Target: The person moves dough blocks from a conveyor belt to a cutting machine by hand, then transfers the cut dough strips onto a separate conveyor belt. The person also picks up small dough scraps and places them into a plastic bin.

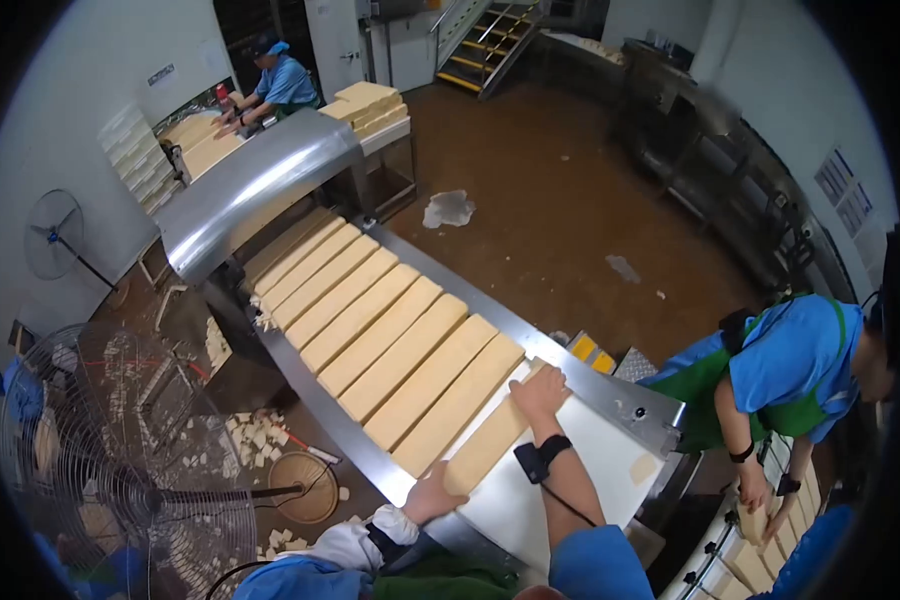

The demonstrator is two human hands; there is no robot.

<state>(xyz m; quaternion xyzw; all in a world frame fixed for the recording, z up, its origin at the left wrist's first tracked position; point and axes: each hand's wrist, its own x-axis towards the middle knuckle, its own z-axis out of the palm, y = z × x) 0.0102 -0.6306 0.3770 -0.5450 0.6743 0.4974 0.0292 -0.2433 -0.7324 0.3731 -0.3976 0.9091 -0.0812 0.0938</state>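
Blue sleeves (600, 562); one pale slab (490, 446) held at the conveyor's (610, 462) near end.
Wire-caged fan (155, 495), left of the conveyor; row of slabs (388, 352), along it; left hand (435, 496), fingers closed round the pale slab's near end; the slab itself, crosswise over the conveyor beside the row, rested or raised cannot be told; right hand (542, 390), closed over its far end; co-worker (785, 365), right of the conveyor. Likely risk: cracking or denting, from uneven lifting or a knock against the row.

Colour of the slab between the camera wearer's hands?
Pale yellowish tan. The slab shows in the head view, the only one here.
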